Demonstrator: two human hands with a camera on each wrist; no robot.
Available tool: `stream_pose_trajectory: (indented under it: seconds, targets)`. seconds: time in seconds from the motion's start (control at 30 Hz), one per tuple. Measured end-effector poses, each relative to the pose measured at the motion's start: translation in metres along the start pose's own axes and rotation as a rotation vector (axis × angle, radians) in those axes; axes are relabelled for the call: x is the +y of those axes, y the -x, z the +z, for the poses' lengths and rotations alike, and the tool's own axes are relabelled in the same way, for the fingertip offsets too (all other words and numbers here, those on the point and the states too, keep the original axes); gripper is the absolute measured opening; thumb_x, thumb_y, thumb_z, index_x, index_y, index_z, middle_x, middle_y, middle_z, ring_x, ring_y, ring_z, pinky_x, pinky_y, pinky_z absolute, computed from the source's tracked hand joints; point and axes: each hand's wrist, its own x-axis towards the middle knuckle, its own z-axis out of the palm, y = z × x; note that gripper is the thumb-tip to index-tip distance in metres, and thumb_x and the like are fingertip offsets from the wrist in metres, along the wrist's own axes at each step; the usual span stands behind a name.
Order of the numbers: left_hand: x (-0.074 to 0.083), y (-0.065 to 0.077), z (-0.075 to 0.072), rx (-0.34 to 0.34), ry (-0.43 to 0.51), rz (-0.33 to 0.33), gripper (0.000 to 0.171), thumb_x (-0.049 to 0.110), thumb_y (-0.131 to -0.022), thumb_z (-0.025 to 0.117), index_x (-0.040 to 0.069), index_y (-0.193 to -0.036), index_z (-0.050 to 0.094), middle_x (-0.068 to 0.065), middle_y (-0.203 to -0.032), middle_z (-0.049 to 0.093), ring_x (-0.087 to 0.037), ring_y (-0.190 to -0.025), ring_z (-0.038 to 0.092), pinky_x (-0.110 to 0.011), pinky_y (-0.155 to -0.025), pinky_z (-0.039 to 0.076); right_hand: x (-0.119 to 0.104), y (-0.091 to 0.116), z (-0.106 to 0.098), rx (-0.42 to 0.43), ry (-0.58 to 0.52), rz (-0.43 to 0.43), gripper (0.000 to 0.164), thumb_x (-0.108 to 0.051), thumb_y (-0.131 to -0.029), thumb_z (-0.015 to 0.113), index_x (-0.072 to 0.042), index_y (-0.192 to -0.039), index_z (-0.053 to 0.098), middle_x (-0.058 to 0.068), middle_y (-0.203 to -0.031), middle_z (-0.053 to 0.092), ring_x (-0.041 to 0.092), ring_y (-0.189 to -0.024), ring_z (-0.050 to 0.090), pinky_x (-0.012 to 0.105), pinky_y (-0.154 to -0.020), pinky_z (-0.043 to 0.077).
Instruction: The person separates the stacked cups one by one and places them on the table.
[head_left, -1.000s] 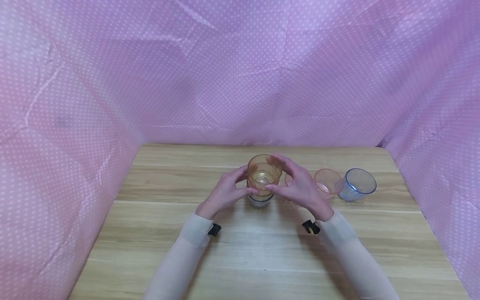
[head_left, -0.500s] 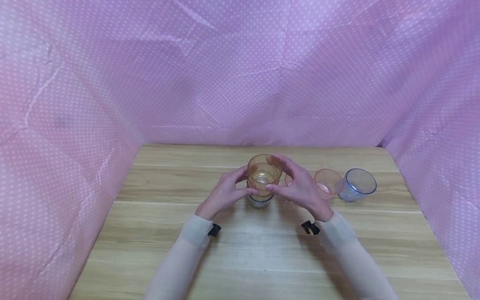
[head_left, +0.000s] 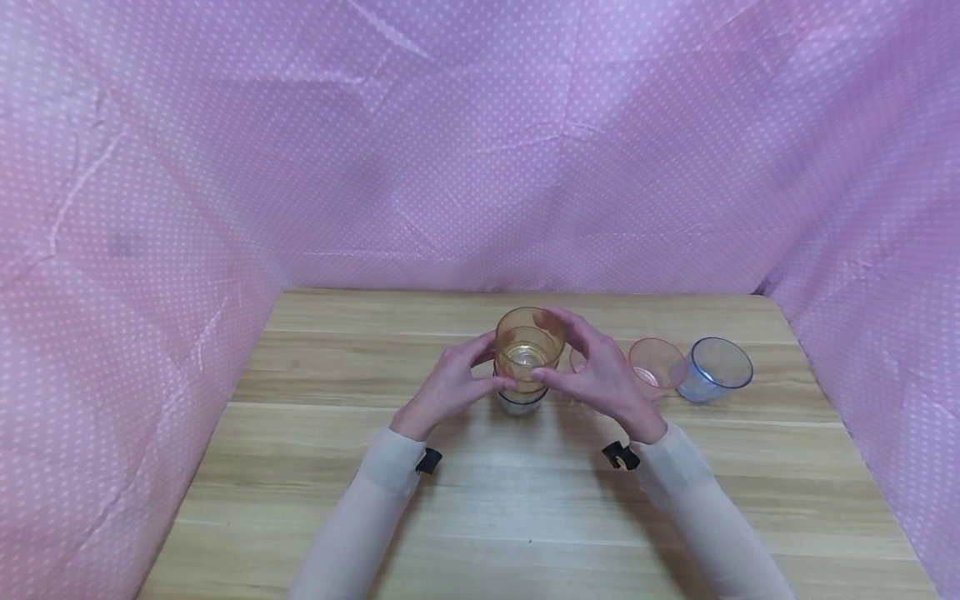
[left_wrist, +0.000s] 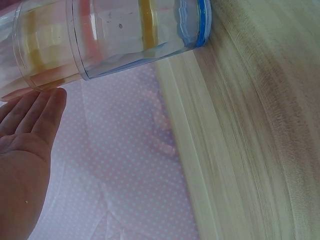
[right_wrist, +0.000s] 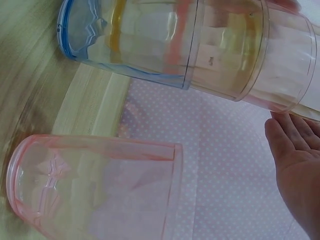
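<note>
Amber cup (head_left: 527, 346): topping the stack (left_wrist: 120, 37) on the table (head_left: 510, 517).
Left hand (head_left: 453, 379), right hand (head_left: 603, 372): you grip the stack from either side.
Stack: virtually unmoved this last second, so you seem to be steadying it.

- Head view: diffuse light, pale sheen on the desk (head_left: 517, 508), faint shadows beside the forearms (head_left: 731, 525).
- Cloth (head_left: 450, 208) brighter at left, dimmer toward upper right.
- Wrist views: hazy; the stacked cups (right_wrist: 220, 65) catch glints.
</note>
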Motion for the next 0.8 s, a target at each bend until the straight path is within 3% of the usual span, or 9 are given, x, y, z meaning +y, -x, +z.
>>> stream_pose_trajectory:
  seconds: [0.8]
  targets:
    - [0.0002,0.0011,0.0006,-0.002,0.034,-0.008,0.078,0.019,-0.083,0.088,0.007,-0.151,0.052,-0.013,-0.137,0.067,-0.027,-0.124,0.066,-0.029,-0.110,0.051,-0.0055,-0.0014,-0.0017,0.031,-0.079,-0.078,0.084,0.007,-0.078,0.086,-0.002,-0.151,0.046,0.015,-0.145,0.060,0.029,-0.137,0.054,0.029,-0.120,0.039]
